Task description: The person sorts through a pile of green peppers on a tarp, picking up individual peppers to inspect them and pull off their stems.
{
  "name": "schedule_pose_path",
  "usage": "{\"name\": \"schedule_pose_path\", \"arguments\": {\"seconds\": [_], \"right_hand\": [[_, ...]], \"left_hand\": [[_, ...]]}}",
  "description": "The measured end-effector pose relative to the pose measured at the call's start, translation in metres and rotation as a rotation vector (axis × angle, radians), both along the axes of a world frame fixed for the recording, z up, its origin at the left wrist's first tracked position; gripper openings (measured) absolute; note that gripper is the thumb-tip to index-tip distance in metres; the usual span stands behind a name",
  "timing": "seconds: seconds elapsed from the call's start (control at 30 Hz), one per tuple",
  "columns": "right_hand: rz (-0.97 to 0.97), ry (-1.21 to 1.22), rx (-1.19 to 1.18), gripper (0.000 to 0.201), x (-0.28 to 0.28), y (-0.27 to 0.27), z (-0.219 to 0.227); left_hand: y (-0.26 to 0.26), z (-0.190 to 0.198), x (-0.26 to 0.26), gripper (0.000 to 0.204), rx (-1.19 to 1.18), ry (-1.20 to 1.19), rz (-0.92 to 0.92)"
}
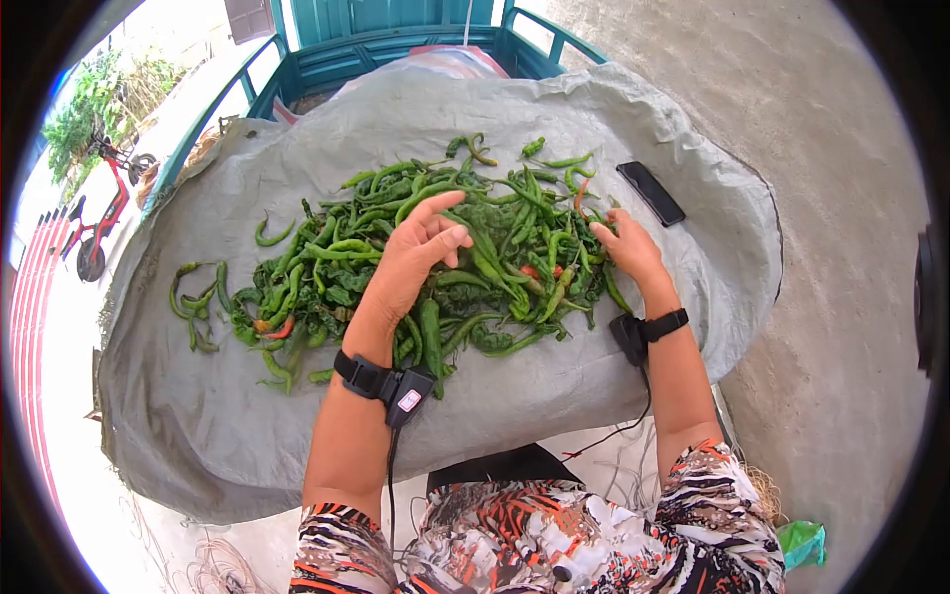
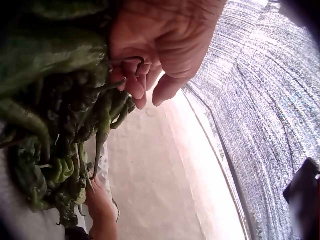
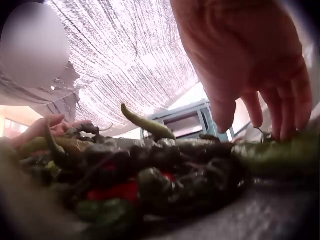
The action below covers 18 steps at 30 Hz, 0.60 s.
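Observation:
A broad heap of green chili peppers (image 1: 346, 247), with a few red ones among them, lies on a grey sheet (image 1: 515, 391). Over the middle of the heap hovers my left hand (image 1: 416, 247), fingers loosely bent and thumb apart from them. In the left wrist view, pepper stems overlap the fingers of this left hand (image 2: 165, 45), and nothing shows gripped. At the heap's right edge my right hand (image 1: 633, 252) reaches down. The right wrist view shows the right hand (image 3: 255, 65) with fingers hanging fairly straight, tips right at a green pepper (image 3: 280, 155), thumb spread away.
A black phone (image 1: 651, 193) lies on the sheet, right of the heap. Behind stands a teal metal cart bed (image 1: 396, 45) with side rails. Several loose peppers (image 1: 198, 297) lie at the left. A red scooter (image 1: 109, 213) is parked far left.

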State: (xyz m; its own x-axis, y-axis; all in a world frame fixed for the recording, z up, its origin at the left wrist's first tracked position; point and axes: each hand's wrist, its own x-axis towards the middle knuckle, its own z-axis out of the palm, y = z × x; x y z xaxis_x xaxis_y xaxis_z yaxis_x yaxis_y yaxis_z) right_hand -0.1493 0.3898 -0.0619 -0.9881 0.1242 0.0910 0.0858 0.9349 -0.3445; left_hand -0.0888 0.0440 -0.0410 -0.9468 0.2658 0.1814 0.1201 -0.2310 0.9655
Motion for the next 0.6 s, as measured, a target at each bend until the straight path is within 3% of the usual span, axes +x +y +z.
{"name": "schedule_pose_path", "arguments": {"seconds": [0.07,0.17,0.27,0.47,0.6], "right_hand": [[0.047,0.040,0.000,0.062,-0.005,0.003,-0.012],[0.194,0.086,-0.476,0.060,-0.013,0.003,-0.022],[0.110,-0.151,-0.849,0.058,0.012,-0.030,0.016],[0.310,0.201,-0.804,0.035,0.023,-0.059,0.046],[0.502,0.287,-0.827,0.028,0.042,-0.095,0.084]], "left_hand": [[0.001,0.002,0.003,0.043,-0.028,-0.008,0.009],[0.001,-0.003,0.000,0.044,-0.024,0.018,0.003],[0.001,-0.001,0.001,0.042,-0.037,0.010,0.003],[0.001,-0.003,0.000,0.040,-0.014,0.024,-0.021],[0.000,-0.002,0.000,0.041,-0.021,0.006,-0.026]]}}
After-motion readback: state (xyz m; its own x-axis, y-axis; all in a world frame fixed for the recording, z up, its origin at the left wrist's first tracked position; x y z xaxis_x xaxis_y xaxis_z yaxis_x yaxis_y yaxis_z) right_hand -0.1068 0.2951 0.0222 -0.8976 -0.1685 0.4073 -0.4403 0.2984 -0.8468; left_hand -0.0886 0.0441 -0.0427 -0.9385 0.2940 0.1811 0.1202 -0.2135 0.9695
